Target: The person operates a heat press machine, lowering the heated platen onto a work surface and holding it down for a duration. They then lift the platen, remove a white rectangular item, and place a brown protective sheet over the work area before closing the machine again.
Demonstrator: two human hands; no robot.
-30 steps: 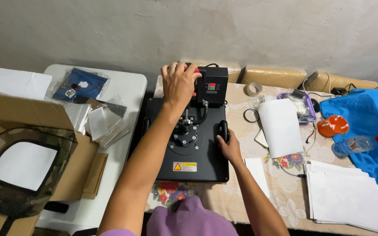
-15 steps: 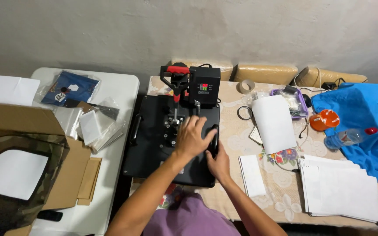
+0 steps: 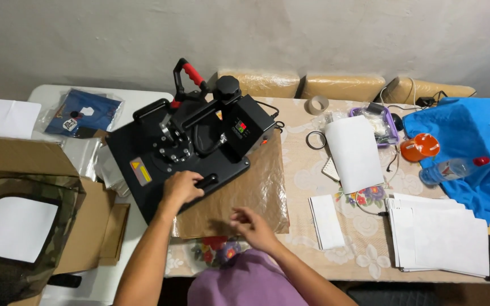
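1. Compared with half a second ago, the upper plate of the black heat press (image 3: 182,150) is seen swung out to the left, so that the brown cover sheet (image 3: 245,192) on the lower bed is now uncovered; the work under the plate appears to have been made reachable.
2. The left hand (image 3: 181,188) is closed on the plate's front handle bar (image 3: 206,182), at the near left part of the tabletop (image 3: 313,170).
3. The right hand (image 3: 252,225) is held open and empty, fingers loosely spread, just above the near edge of the brown sheet.
4. One press is counted, with one red-gripped lever (image 3: 191,72) standing raised at the far edge.
5. Toward the right edge, one stack of white sheets (image 3: 446,238), one single white sheet (image 3: 355,153) and one small white slip (image 3: 325,221) are counted.
6. One roll of tape (image 3: 317,104), one blue garment (image 3: 472,153) and one clear bottle (image 3: 452,168) are also seen.
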